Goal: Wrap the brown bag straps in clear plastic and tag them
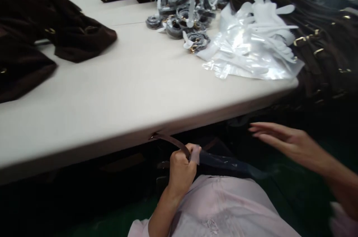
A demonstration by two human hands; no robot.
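Observation:
My left hand [181,170] is closed in a fist below the front edge of the table, near my lap. It grips a narrow brown strap [173,141], whose far end with a small metal fitting lies against the table's edge. A piece of translucent film [195,154] sticks out of the same fist by the thumb. Off to the right, my right hand [285,141] hangs in the air past the table's edge, slightly blurred. Its fingers are stretched out and hold nothing.
On the pale table [112,91] lie several wrapped coiled straps [179,24] and a clear plastic bag [237,52] with white tag-like pieces on it. Dark brown bags [84,39] stand at the left; more brown bags [313,43] with gold fittings are piled at the right.

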